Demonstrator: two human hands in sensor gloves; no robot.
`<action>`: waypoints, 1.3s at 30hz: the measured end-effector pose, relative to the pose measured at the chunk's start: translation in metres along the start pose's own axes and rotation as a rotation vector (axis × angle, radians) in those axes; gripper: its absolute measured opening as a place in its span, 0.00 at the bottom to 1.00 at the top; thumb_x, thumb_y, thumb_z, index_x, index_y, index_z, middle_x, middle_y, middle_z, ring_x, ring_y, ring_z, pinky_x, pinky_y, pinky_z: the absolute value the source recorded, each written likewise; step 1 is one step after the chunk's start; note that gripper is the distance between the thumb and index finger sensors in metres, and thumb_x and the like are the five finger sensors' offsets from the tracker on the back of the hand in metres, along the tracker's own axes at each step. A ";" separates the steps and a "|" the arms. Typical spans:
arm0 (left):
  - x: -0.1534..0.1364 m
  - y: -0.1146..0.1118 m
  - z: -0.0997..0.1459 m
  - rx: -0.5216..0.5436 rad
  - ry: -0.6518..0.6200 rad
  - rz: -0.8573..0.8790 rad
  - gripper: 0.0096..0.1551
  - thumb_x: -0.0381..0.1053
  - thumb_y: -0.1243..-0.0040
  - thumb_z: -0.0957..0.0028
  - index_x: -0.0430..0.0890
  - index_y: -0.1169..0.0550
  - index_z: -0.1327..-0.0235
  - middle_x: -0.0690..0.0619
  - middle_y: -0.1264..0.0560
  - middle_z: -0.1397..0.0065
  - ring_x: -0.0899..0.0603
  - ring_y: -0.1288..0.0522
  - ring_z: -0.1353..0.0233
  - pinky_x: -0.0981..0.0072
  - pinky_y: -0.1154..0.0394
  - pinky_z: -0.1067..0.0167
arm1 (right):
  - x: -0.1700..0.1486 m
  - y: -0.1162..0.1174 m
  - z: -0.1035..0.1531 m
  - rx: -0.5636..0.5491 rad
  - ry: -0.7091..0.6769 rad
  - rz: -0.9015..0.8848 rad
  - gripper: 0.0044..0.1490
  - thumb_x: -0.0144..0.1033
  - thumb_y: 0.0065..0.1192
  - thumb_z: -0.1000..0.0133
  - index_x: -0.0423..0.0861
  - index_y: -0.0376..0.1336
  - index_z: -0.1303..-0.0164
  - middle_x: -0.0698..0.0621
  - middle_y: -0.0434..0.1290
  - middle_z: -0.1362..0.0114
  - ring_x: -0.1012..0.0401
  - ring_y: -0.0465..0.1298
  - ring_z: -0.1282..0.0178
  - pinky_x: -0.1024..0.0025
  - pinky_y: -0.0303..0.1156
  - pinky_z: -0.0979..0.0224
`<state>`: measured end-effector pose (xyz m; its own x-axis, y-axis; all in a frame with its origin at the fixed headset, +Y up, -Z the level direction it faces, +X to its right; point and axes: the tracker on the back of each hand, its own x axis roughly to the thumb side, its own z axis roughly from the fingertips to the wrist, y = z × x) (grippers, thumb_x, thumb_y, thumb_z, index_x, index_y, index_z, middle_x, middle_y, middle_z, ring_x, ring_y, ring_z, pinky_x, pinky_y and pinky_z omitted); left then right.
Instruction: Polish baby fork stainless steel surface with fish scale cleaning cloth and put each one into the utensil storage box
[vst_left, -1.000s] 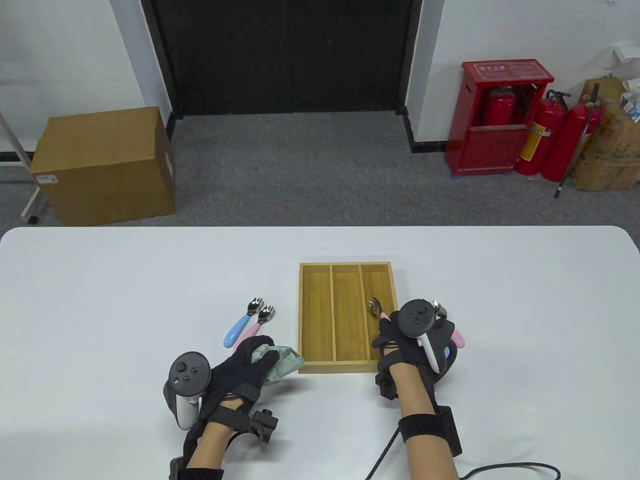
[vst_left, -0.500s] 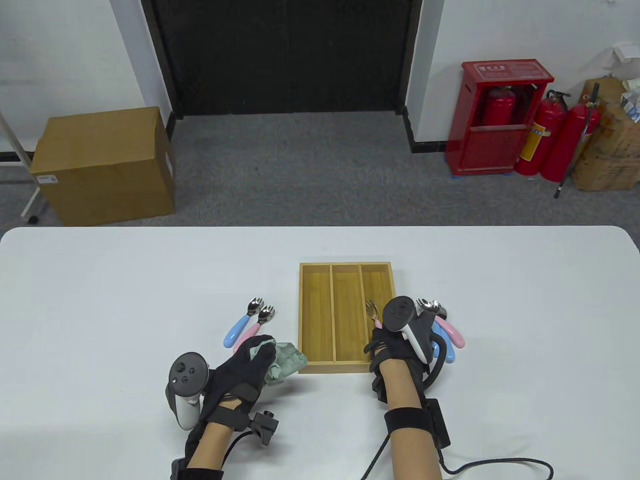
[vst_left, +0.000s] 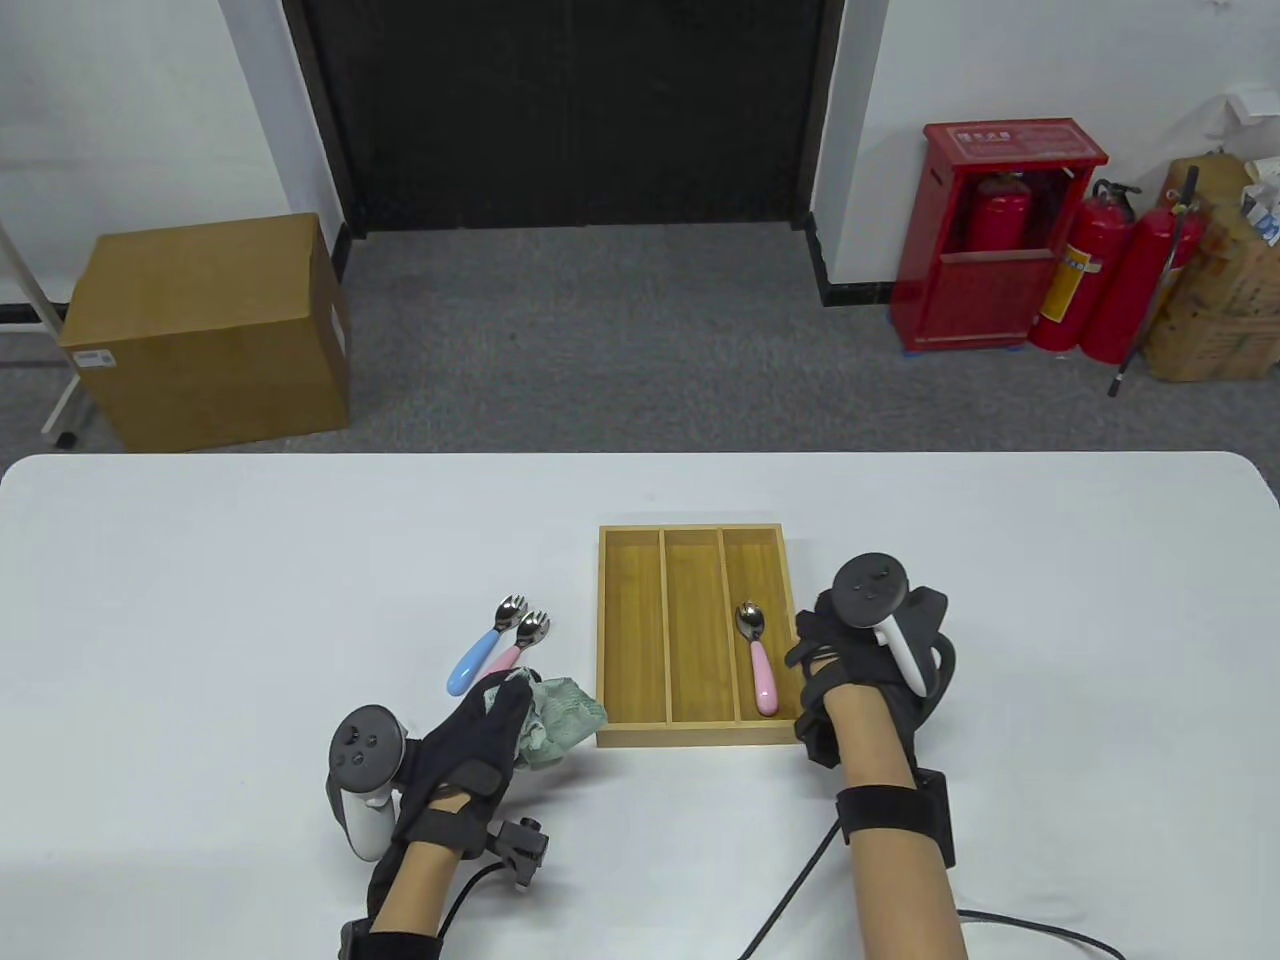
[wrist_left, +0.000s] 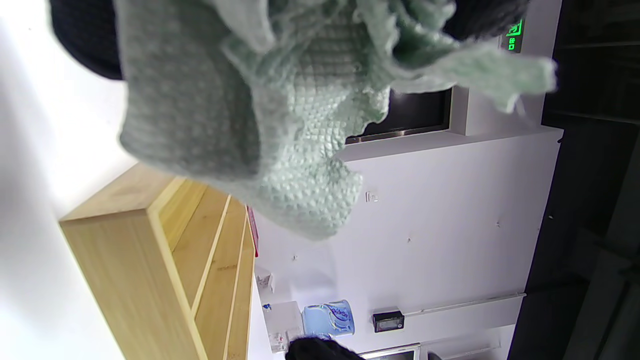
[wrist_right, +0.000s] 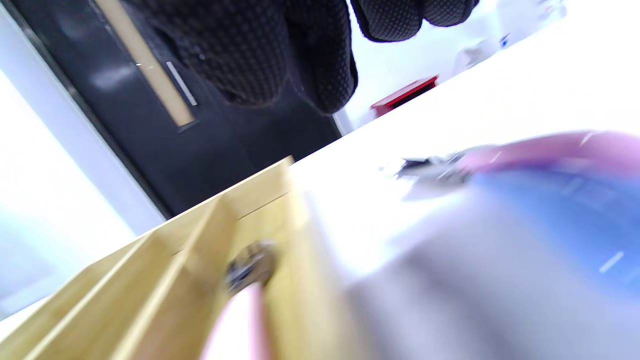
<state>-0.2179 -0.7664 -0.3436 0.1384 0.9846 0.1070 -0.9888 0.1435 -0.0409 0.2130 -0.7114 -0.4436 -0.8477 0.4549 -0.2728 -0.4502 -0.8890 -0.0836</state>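
The wooden utensil storage box (vst_left: 630, 640) has three compartments. A pink-handled baby fork (vst_left: 757, 662) lies in its right one, also seen blurred in the right wrist view (wrist_right: 248, 272). My right hand (vst_left: 822, 632) hovers just right of the box with loosely bent fingers (wrist_right: 300, 55) and holds nothing. Under it, blurred pink (wrist_right: 540, 147) and blue (wrist_right: 565, 210) handles lie on the table. My left hand (vst_left: 512, 700) grips the crumpled green fish scale cloth (vst_left: 560, 712) (wrist_left: 260, 120) by the box's near left corner. Two more forks, blue-handled (vst_left: 478, 655) and pink-handled (vst_left: 522, 640), lie left of the box.
The white table (vst_left: 200, 600) stretches wide on both sides. A black cable (vst_left: 1000, 925) trails from my right wrist along the near edge. Beyond the table stand a cardboard box (vst_left: 210, 330) and red fire extinguishers (vst_left: 1100, 270).
My right hand let go of the pink-handled fork in the box's right compartment and moved right, over the forks beside the box. The left hand with the cloth shifted only slightly.
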 end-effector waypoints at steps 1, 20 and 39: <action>0.000 0.000 0.000 0.003 -0.001 0.003 0.37 0.70 0.46 0.42 0.44 0.24 0.34 0.43 0.18 0.40 0.39 0.14 0.48 0.43 0.22 0.49 | -0.011 -0.008 -0.003 -0.012 0.031 0.027 0.29 0.40 0.70 0.51 0.39 0.71 0.43 0.34 0.53 0.21 0.34 0.52 0.24 0.31 0.45 0.27; -0.001 0.002 0.002 0.000 0.010 0.008 0.38 0.71 0.47 0.42 0.43 0.24 0.34 0.42 0.18 0.40 0.39 0.14 0.48 0.43 0.22 0.49 | -0.084 0.023 -0.027 0.211 0.223 -0.060 0.37 0.39 0.74 0.52 0.41 0.65 0.33 0.37 0.42 0.18 0.36 0.40 0.20 0.31 0.35 0.25; -0.001 0.000 0.002 -0.014 0.030 0.048 0.39 0.71 0.48 0.42 0.43 0.24 0.33 0.42 0.18 0.40 0.39 0.14 0.48 0.43 0.22 0.49 | -0.063 0.002 -0.012 0.049 -0.037 -0.364 0.29 0.37 0.68 0.51 0.33 0.67 0.46 0.35 0.47 0.20 0.35 0.45 0.23 0.31 0.40 0.28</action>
<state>-0.2184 -0.7672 -0.3415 0.0928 0.9929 0.0743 -0.9935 0.0973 -0.0593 0.2688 -0.7423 -0.4386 -0.6387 0.7432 -0.1991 -0.7363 -0.6655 -0.1223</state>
